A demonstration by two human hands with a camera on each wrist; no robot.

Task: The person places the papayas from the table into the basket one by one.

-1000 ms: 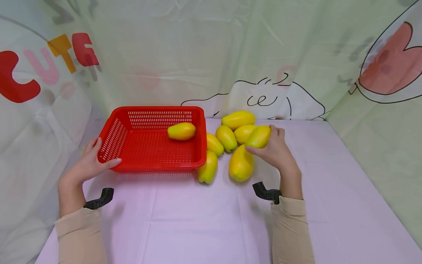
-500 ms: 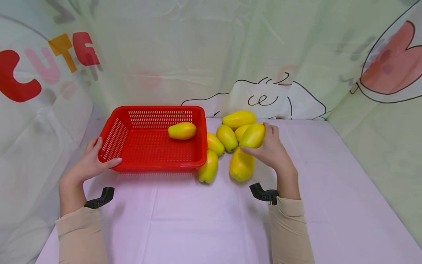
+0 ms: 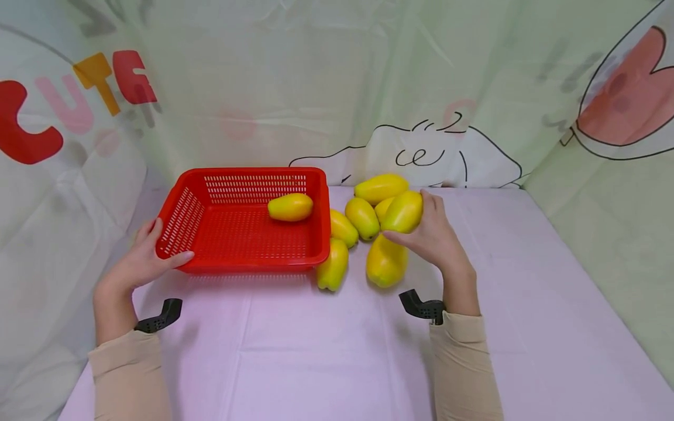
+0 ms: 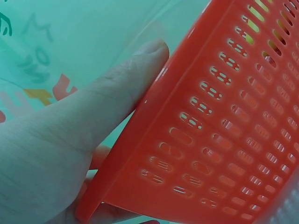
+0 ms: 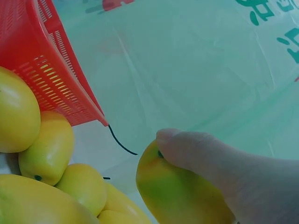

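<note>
My left hand point(image 3: 138, 257) grips the red plastic basket point(image 3: 242, 270) at its left front corner, thumb over the rim. The left wrist view shows the thumb point(image 4: 135, 70) along that rim and the slotted basket wall point(image 4: 205, 140). One yellow papaya point(image 3: 291, 207) lies inside, toward the basket's right side. My right hand point(image 3: 434, 234) holds a yellow-green papaya point(image 3: 402, 211) between thumb and fingers, over the pile right of the basket. In the right wrist view the thumb presses near the stem end of this held papaya point(image 5: 180, 191); the fingers are hidden behind it.
Several papayas lie close together on the pale tablecloth point(image 3: 316, 351), among them a large one point(image 3: 387, 263) under my right hand and one point(image 3: 332, 266) against the basket's right front corner. A printed curtain point(image 3: 237, 88) hangs behind and at both sides.
My right hand has shifted a little to the left with its papaya, then stayed nearly still over the last half second. The left hand and the basket have held their place.
</note>
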